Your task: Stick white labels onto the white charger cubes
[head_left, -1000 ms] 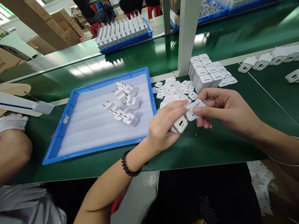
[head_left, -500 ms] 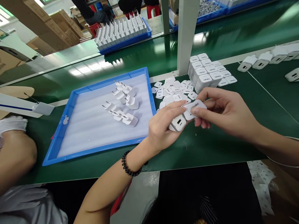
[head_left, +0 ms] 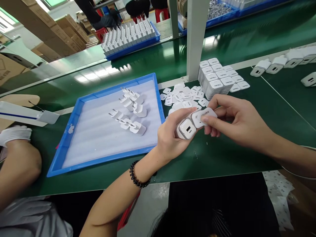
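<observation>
Holds a white USB wall charger in the left hand, with fingers wrapped around its sides and the two-port face turned toward the camera. Carries beside it, in the same grasp, apparently a second charger, partly covered by a thin white printed plate. Pinches that plate in the right hand, with the thumb across the face and the other fingers bent behind. Contact between plate and second charger: cannot tell. Holds everything above the green tabletop, to the right of a blue tray with two-pin chargers inside, pins raised. Beyond the hands, loose plates near a neat plate stack; farther right, a row of chargers. At far left, a co-worker's gloved hand.

For the charger, probably light, stiff and rather slippery along smooth walls; best gripped by opposite sides, clear of the ports. For the plate, likely very light, thin, slightly bendable and easy to scuff; best pinched by the edges, with little pressure on the printed face.
</observation>
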The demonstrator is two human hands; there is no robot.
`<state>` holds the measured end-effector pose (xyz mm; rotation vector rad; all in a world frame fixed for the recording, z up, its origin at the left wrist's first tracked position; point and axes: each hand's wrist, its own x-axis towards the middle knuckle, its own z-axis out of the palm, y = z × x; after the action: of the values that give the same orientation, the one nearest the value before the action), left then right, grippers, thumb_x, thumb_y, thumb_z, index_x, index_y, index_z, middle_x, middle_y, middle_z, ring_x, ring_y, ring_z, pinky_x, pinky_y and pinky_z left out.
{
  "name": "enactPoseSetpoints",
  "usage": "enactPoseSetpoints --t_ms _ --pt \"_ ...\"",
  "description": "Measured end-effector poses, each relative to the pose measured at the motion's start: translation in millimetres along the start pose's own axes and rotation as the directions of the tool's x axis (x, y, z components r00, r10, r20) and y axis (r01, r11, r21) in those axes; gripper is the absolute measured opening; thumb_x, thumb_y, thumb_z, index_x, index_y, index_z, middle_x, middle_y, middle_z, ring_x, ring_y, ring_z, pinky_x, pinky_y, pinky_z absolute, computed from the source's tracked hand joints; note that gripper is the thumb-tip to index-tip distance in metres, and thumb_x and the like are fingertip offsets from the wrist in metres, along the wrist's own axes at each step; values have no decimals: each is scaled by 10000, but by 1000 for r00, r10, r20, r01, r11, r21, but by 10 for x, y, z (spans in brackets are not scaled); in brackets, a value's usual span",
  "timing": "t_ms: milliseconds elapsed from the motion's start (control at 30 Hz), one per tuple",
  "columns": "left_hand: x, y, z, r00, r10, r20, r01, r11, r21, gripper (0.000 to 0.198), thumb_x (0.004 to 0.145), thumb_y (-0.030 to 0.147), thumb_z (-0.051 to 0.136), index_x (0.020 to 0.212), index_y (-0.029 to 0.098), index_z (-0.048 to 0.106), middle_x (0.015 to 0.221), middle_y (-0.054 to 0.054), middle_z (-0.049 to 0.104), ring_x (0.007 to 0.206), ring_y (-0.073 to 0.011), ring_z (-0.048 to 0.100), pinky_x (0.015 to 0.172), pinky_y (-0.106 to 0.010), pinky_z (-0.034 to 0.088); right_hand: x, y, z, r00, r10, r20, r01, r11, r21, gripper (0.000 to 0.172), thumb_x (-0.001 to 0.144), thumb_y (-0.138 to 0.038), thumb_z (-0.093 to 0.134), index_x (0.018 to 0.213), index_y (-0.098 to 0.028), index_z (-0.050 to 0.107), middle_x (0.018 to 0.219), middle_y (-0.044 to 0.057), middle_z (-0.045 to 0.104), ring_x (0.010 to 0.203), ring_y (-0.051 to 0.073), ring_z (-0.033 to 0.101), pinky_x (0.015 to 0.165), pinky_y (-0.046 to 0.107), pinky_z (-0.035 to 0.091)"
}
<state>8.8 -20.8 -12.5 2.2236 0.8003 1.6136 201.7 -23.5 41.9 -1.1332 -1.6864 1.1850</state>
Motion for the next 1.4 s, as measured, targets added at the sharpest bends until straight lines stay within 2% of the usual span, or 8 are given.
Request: enactPoseSetpoints --t_ms 233,600,667,767,900,1100,1300,1400 --pt "-3 -33 19 999 52 -13 -52 999 -8 523 807 166 814 1266 161 565 1182 -108 738 1123 -230 737 965 -306 622 33 3 8 994 100 47 -107 976 189 375 803 -394 825 726 -236 494 554 -3 695 432 130 602 437 249 512" --pt "33 -47 6 995 97 -11 -96 995 9 424 765 130 842 1133 134 631 1158 -136 758 1105 -228 748 962 -311 629 72 72 -4 987 145 73 -161 937 310 437 774 -399 855 812 -253 445 538 -21 704 394 135 614 385 225 495" --pt "41 -24 11 996 90 -4 -90 996 -14 430 756 135 851 1126 133 632 1142 -132 763 1092 -226 753 946 -306 634 89 76 -28 978 160 132 -195 926 322 404 797 -380 837 828 -250 456 517 -23 690 363 123 574 362 215 434" --pt "50 26 29 997 72 8 -72 995 -72 468 726 122 870 1124 128 626 1125 -135 767 1075 -225 758 932 -299 639 119 67 -74 973 158 169 -216 883 418 270 873 -311 757 846 -235 500 399 -66 574 300 73 410 357 207 287" --pt "57 66 38 999 48 19 -45 988 -147 506 711 96 873 1142 154 615 1135 -120 770 1091 -230 754 973 -349 634 173 57 -131 987 154 43 -150 800 581 181 927 -198 643 785 -210 531 340 -98 420 335 48 283 433 221 254" --pt "91 54 -15 996 85 22 -83 993 -79 439 729 103 864 1097 161 633 1147 -122 764 1097 -223 745 949 -338 630 239 107 -131 986 151 -66 -85 808 582 260 962 -173 589 712 -202 519 387 -66 471 383 65 350 455 222 274" --pt "99 47 -21 995 95 11 -94 992 -85 456 749 116 852 1141 162 623 1147 -117 761 1093 -214 744 948 -316 621 163 116 -70 1000 23 -20 -8 833 553 186 965 -307 626 847 -236 501 555 -28 672 396 103 512 434 246 355" --pt "64 34 -1 999 30 21 -26 988 -155 503 767 126 841 1195 163 581 1146 -119 753 1086 -219 747 927 -317 627 121 89 -57 995 -45 88 -8 853 522 270 937 -425 673 912 -263 458 711 -36 737 379 106 545 450 273 397"
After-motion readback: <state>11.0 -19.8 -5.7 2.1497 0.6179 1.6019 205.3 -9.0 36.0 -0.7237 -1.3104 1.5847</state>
